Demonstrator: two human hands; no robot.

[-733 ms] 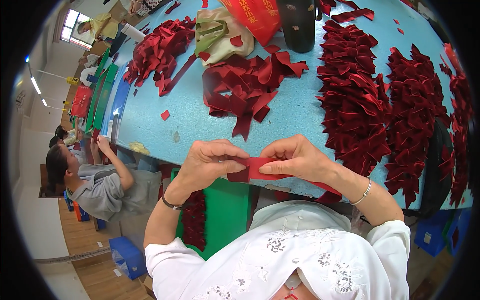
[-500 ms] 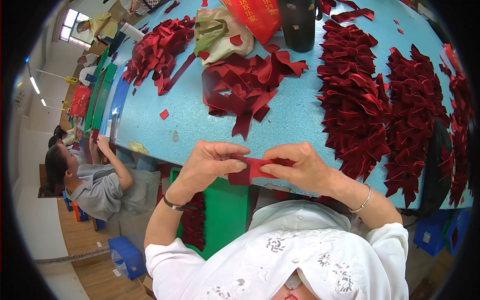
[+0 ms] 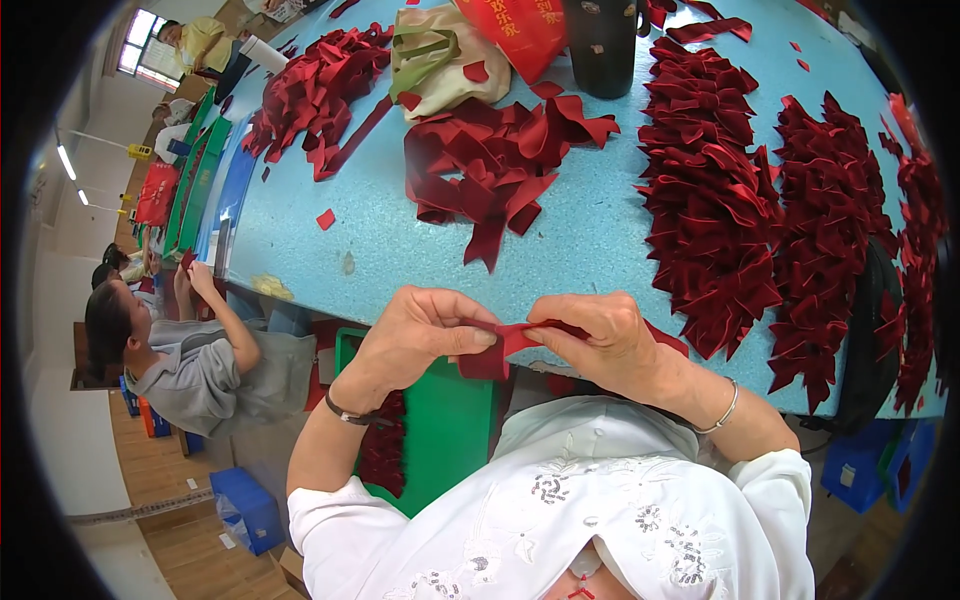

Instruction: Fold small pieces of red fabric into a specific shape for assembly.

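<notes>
Between my two hands, just in front of the table's near edge, is a dark red ribbon, pinched narrow in its middle. My left hand grips its left part between thumb and fingers, and a folded flap hangs under the thumb. With thumb and forefinger my right hand holds the other part, and a tail of ribbon shows behind that wrist. Beyond my hands lies a loose heap of red ribbon pieces. To the right stretches a thick row of finished-looking red bows.
On the blue table stand a dark tumbler, a cream cloth bag and a red bag. More bow rows lie right. A green tray is below my left forearm. A co-worker sits at left.
The ribbon, flatter and wider before, is now gathered narrow in its middle. My right fingers have curled further around it, and a tail now shows behind the right wrist.
</notes>
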